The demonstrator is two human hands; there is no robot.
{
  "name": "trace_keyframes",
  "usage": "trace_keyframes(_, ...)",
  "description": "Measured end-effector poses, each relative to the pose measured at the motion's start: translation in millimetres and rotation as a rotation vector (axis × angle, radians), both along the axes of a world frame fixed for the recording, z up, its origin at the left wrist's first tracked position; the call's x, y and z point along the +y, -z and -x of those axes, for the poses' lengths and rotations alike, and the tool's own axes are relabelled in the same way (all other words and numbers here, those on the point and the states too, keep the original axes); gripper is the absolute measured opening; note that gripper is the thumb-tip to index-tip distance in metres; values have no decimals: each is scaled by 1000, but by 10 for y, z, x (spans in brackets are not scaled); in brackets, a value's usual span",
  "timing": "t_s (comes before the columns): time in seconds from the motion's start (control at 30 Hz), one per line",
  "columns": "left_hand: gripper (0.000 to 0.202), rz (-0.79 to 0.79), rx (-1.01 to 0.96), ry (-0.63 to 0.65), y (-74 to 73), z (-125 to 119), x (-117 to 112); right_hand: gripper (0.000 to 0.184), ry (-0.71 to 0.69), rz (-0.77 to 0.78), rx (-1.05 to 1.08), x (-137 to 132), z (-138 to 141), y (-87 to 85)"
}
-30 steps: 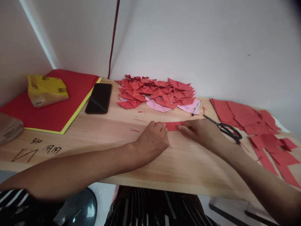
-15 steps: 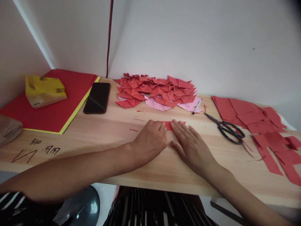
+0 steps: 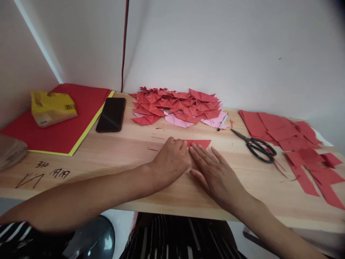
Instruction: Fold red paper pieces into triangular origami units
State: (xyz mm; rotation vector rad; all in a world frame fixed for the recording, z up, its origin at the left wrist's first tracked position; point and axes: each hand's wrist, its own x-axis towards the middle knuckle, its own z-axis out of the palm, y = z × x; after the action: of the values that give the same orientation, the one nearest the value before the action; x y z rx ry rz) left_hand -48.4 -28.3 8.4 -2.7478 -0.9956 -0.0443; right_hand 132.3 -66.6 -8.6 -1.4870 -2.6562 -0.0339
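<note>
A small folded red paper piece (image 3: 201,143) lies on the wooden table (image 3: 129,151), mostly covered by both hands. My left hand (image 3: 172,160) rests on its left part with fingers curled down, pressing the paper. Beside it, my right hand (image 3: 212,169) lies flat with fingers stretched out over the paper's right part. Only the far edge and right tip of the paper show.
A pile of folded red and pink paper pieces (image 3: 179,106) sits at the back. A black phone (image 3: 111,114), a yellow tissue pack (image 3: 52,107) on red card sheets (image 3: 61,129), a pen (image 3: 222,121), black scissors (image 3: 256,145) and cut red paper (image 3: 296,144) surround the hands.
My right hand slid left from beside the scissors onto the red paper and flattened out next to my left hand. The left hand has hardly moved.
</note>
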Motion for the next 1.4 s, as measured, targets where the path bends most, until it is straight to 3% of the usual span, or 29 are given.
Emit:
trace_keyframes(0.2,17,56,43,-44,-110,39,12,53,-15,16,8,11,-76,-11)
trace_keyframes(0.3,18,-29,-44,-34,-45,21,-19,51,-2,5,22,17,-47,-20)
trace_keyframes(0.37,23,-72,-96,41,34,-5,-51,50,-2,-2,25,21,-33,-24)
trace_keyframes(0.5,23,-70,-111,28,145,-40,-84,50,-20,-1,24,18,-87,-18)
trace_keyframes(0.6,20,-62,-119,34,141,-32,-66,49,5,-7,43,10,-205,-16)
trace_keyframes(0.73,15,66,-184,31,76,9,17,41,18,-13,156,87,-347,-71)
trace_keyframes(0.87,9,278,-478,-73,53,43,144,34,147,12,293,325,-356,-146)
trace_keyframes(1.0,15,357,-678,-133,108,42,230,23,137,94,264,564,-282,-135)
trace_keyframes(1.4,32,459,-771,-202,136,5,260,12,213,221,439,648,-191,-61)
